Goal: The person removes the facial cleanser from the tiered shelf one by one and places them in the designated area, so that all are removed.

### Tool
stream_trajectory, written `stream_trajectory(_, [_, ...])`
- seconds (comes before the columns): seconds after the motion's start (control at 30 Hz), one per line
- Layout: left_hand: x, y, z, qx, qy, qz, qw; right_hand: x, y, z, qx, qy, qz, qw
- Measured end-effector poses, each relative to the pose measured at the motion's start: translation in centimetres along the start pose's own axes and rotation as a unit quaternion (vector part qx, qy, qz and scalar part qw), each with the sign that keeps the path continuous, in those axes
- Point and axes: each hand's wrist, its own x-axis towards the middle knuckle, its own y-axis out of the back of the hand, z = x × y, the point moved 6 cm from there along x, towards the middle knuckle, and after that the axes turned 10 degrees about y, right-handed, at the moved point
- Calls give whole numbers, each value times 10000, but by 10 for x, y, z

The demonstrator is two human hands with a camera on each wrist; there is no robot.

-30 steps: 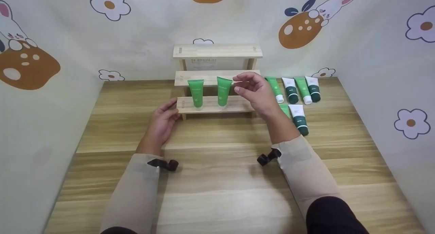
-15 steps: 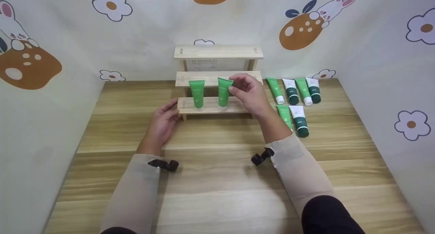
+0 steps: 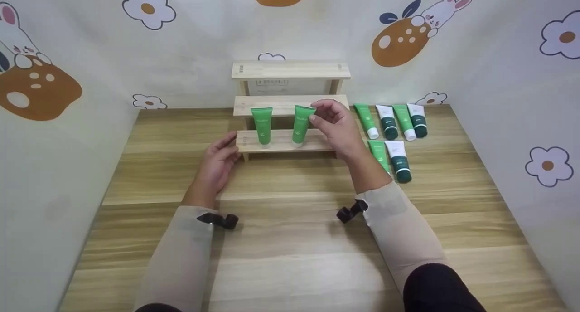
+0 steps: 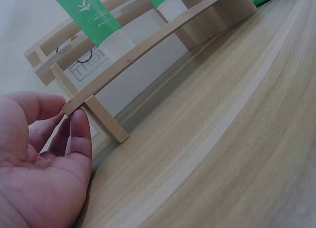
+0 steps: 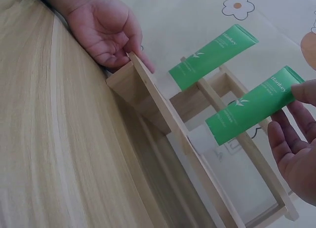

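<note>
A three-tier pale wooden stand [image 3: 291, 70] is at the back of the table. On its lowest step a green squeeze tube [image 3: 262, 124] stands upright on its white cap, towards the left. To its right is a second green tube [image 3: 302, 125], leaning a little rightward with its cap on the step. My right hand [image 3: 339, 127] pinches this tube's upper right edge, thumb in front and fingers behind, as the right wrist view shows. My left hand [image 3: 215, 166] grips the left end of the lowest step [image 4: 74, 103] between its fingertips.
Several green tubes [image 3: 366, 120] and white-and-dark-green tubes [image 3: 398, 161] lie in two rows on the wood-grain table [image 3: 281, 239], right of the stand. A patterned cloth wall [image 3: 190, 49] rises close behind the stand, and more of it runs along both sides.
One second ago my right hand was beside the right tube, fingers apart from it; it then took hold. Since then that tube's top has shifted slightly right. My left hand has stayed in place.
</note>
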Motion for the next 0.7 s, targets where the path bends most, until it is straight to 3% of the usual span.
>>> stream_trajectory(0.4, [-1,-1,1,3,50,14,10000,-5,22,-3,147,-30,187,9997])
stream_trajectory(0.7, [-1,-1,0,8,-36,-37,10000,-14,53,-6,35,-151,677,9976])
